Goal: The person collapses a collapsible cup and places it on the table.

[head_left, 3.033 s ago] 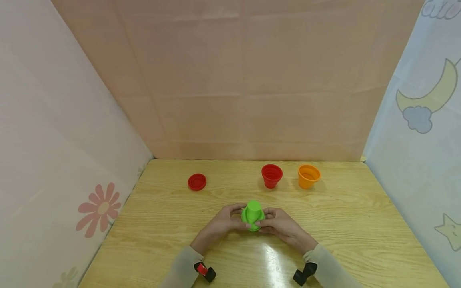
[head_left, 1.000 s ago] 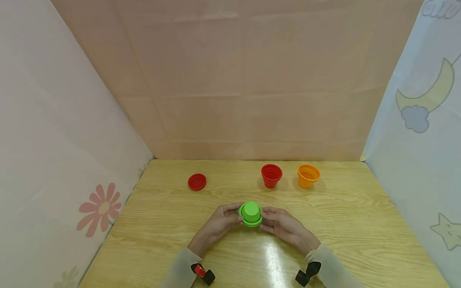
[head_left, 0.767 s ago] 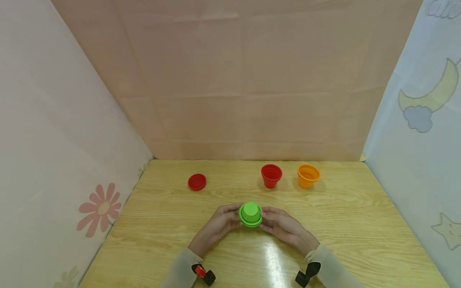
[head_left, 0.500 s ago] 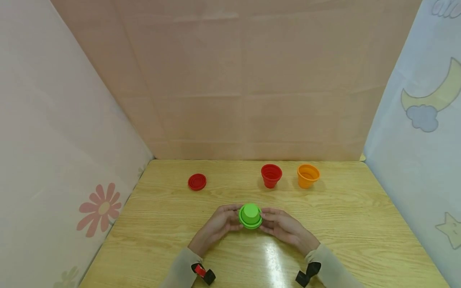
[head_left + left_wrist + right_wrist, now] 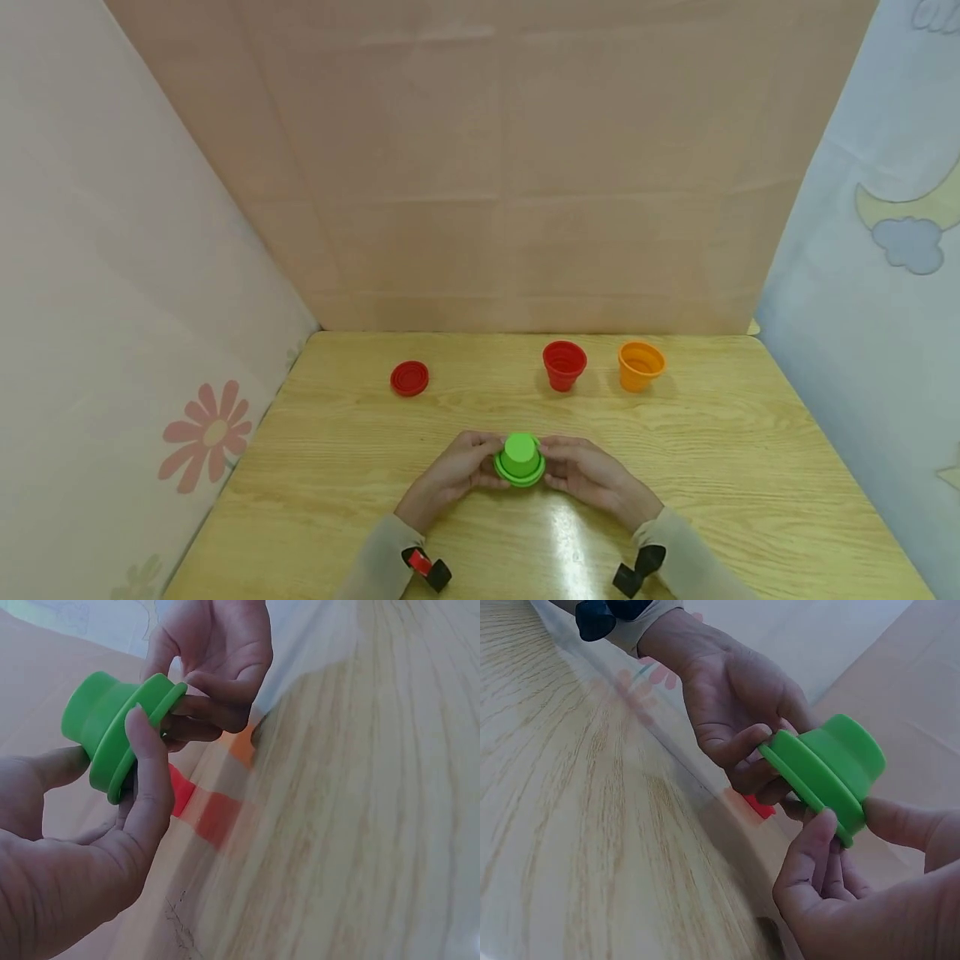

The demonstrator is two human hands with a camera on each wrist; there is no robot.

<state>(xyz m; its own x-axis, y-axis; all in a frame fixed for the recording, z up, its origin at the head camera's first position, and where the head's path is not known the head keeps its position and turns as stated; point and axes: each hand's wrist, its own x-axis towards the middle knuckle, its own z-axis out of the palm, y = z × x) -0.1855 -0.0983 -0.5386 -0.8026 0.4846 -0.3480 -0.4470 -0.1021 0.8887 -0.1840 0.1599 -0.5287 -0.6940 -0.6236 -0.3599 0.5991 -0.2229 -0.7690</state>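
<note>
A green collapsible cup point(image 5: 520, 454) is held above the table between both hands, its narrow base turned up and its wide rim down. Part of its wall is folded, so it looks squat. The left hand point(image 5: 461, 471) pinches the rim from the left, with thumb and fingers bent on it. From the other side the right hand point(image 5: 592, 477) grips the rim in the same way. In the left wrist view the cup point(image 5: 124, 731) has a stepped side, with fingertips curled under its rim. The right wrist view shows a thumb on the cup's point(image 5: 821, 776) folded wall.
Toward the back of the wooden table point(image 5: 330, 467) stand an upright red cup point(image 5: 564, 367) and an orange cup point(image 5: 641, 367). A flat red disc-like piece, ringed like a collapsed cup point(image 5: 409, 378), lies at the back left. Cloth walls point(image 5: 480, 208) enclose the table on three sides.
Three seconds ago the green cup looked taller and uneven; it became squatter by one second ago. Since then cup and hands have shifted slightly toward the person. The other cups have stayed put.
</note>
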